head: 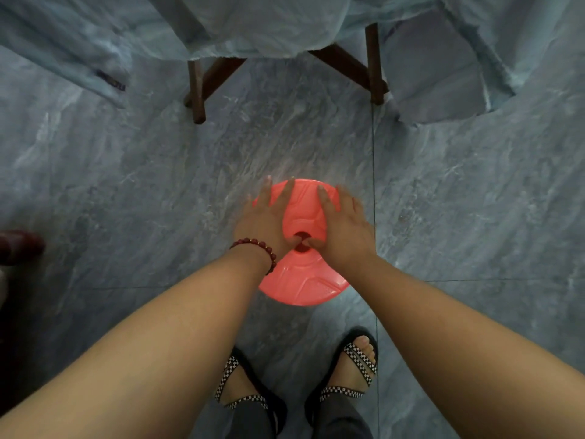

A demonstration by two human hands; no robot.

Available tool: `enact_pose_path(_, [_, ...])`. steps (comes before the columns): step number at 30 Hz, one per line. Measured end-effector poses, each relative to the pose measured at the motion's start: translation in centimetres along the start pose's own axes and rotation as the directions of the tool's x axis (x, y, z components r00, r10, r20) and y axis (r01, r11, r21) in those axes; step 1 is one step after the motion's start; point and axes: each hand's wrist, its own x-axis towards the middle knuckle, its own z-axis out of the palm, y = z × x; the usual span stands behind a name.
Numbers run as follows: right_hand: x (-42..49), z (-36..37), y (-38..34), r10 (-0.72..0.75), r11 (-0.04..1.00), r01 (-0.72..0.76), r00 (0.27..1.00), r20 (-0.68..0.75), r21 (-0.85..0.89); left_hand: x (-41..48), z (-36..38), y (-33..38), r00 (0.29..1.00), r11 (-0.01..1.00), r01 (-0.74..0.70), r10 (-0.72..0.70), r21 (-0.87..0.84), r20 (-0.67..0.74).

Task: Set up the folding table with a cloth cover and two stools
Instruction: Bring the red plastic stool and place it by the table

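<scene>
The left hand (266,217) lies flat on the left half of the stool (304,280), fingers straight and a little spread, pointing far, their tips reaching its far rim. A bead bracelet (258,248) circles that wrist. The right hand (345,226) lies flat on the right half in the same way, fingers straight and close together, the outer ones running over the right edge. Neither hand is curled round anything. The two thumbs point inward and meet at the hole (300,247) in the middle of the seat. Their tips sit at its rim, and I cannot tell whether they hook down into it.

The stool is a round coral-red plastic one, seen from straight above, so only its seat shows. It stands on the floor (142,185), a grey marbled tile with thin joint lines, one of which runs far to near just right of the stool. Both bare forearms reach in from the near corners.

Near the stool, below the arms, are the person's feet in sandals (361,359) with checkered straps, toes toward the stool.

Far from the stool, well apart from it, stands the table (375,64). Its dark wooden legs and slanted braces show under a pale blue cloth (269,23) that drapes over it and hangs low at the far left and far right.

At the left edge lies a dark red thing (19,247), too blurred to name.
</scene>
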Motion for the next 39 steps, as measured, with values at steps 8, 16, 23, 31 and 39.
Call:
enact_pose_path(8, [-4.7, -6.9, -1.4, -0.083, 0.994, 0.087, 0.995, -0.056, 0.073, -3.3, -7.2, 2.4, 0.997, 0.995, 0.009, -0.016, -0.096, -0.07])
enact_pose_path(16, [-13.4, -18.0, -6.0, -0.01, 0.952, 0.074, 0.977, -0.213, 0.298, -11.5, -20.3, 6.9, 0.937, 0.963, -0.116, 0.024, -0.245, -0.347])
enact_pose_path(23, [-21.2, -29.5, -11.6, 0.029, 0.838, 0.192, 0.919, -0.393, 0.511, -20.9, -31.9, 9.7, 0.89, 0.878, -0.199, -0.024, -0.435, -0.456])
enact_pose_path(31, [-31.7, -41.4, -18.8, 0.111, 0.663, 0.315, 0.856, -0.505, 0.679, -33.9, -43.9, 11.9, 0.849, 0.742, -0.348, -0.011, -0.573, -0.529])
enact_pose_path(39, [-40.9, -47.1, -22.1, 0.162, 0.562, 0.413, 0.795, -0.585, 0.717, -42.7, -51.4, 12.9, 0.854, 0.69, -0.45, 0.146, -0.567, -0.499])
